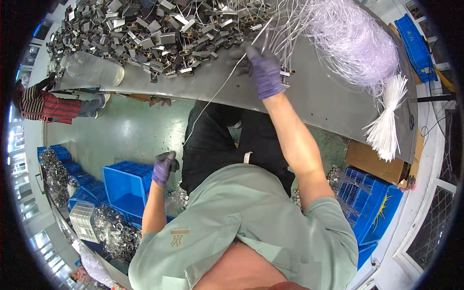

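Observation:
My right hand (pixel 266 72), in a purple glove with dark fingers, reaches over the edge of the grey table (pixel 328 106). Its blurred fingers are closed around a thin white wire (pixel 212 99), which trails across the table edge and down over my lap. My left hand (pixel 166 166), gloved alike, hangs below the table left of my legs, its fingers curled closed. The wire's lower end comes close to it; whether anything is in the fist is hidden. Small metal parts (pixel 286 73) on wires lie beside my right wrist.
A heap of small grey metal boxes (pixel 164 38) covers the far left; a clear plastic jar (pixel 94 68) lies before it. Bundled clear strands (pixel 353 38) and white ties (pixel 389 116) lie right. Blue crates (pixel 126 186) stand on the floor. Another person (pixel 53 106) stands far left.

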A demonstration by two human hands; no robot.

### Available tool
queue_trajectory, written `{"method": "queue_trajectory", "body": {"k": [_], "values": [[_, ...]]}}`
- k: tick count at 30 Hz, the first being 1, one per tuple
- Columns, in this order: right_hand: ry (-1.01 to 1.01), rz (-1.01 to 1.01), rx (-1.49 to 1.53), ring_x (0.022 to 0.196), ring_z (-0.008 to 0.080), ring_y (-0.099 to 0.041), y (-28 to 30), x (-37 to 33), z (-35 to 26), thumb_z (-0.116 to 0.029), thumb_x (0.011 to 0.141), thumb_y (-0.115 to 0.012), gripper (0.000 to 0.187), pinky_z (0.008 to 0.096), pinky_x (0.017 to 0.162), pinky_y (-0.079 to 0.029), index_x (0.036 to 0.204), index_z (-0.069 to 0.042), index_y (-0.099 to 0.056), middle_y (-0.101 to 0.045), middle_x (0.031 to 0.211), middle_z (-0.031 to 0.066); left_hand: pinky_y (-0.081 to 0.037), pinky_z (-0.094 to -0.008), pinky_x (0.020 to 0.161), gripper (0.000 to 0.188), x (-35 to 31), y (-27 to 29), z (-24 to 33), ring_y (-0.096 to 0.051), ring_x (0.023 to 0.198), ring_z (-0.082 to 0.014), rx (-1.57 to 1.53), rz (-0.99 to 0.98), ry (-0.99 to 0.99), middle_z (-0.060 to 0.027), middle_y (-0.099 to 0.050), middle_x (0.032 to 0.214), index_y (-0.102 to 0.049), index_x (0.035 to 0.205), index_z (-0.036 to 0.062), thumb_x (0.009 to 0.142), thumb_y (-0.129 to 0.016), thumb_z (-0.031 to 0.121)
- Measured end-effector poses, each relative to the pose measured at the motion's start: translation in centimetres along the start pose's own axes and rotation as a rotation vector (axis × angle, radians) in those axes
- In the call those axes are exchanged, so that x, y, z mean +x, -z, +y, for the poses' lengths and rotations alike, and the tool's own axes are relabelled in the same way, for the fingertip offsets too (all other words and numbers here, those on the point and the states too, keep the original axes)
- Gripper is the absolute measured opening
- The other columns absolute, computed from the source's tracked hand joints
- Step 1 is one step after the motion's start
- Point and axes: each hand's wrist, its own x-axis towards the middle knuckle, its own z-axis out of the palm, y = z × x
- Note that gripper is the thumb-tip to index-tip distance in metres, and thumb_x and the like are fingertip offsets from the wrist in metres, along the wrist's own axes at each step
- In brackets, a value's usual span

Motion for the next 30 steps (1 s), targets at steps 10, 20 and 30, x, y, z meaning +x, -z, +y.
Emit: {"method": "queue_trajectory", "body": {"k": [10, 20, 30], "values": [[0.051, 0.002, -0.261, 0.072, 0.0177, -0.065, 0.8, -1.6, -5.5, -0.026, 0.090, -0.056, 0.031, 0.0271, 0.060, -0.051, 0.103, 0.002, -0.059, -0.067, 0.087, 0.0107, -0.036, -0.0273, 0.041, 0.045, 1.9, -8.0, 7.5, -0.044, 0.040, -0.0130, -0.017, -0.030, 0.037, -0.0031, -0.046, 0.047, -0.052, 0.063, 0.0058, 0.088, -0.057, 0.043], [0.072, -0.088, -0.261, 0.071, 0.0161, -0.064, 0.1, -5.0, 0.5, -0.024, 0.091, -0.054, 0.028, 0.0252, 0.064, -0.050, 0.094, 0.002, -0.062, -0.067, 0.085, 0.0104, -0.036, -0.0271, 0.038, 0.050, 5.8, -13.8, 13.6, -0.044, 0.038, -0.0159, -0.392, -0.235, 0.013, -0.0044, -0.045, 0.048, -0.055, 0.074, 0.0042, 0.087, -0.053, 0.053], [0.148, 0.043, -0.309, 0.063, 0.0141, -0.061, 0.8, -5.4, -1.5, -0.026, 0.094, -0.048, 0.030, 0.0262, 0.058, -0.048, 0.095, 0.002, -0.059, -0.064, 0.074, 0.0080, -0.037, -0.0265, 0.040, 0.039, 6.1, -16.0, 16.4, -0.046, 0.040, -0.0154, -0.406, -0.384, -0.113, -0.0045, -0.048, 0.052, -0.055, 0.105, -0.0001, 0.091, -0.052, 0.036]]}}
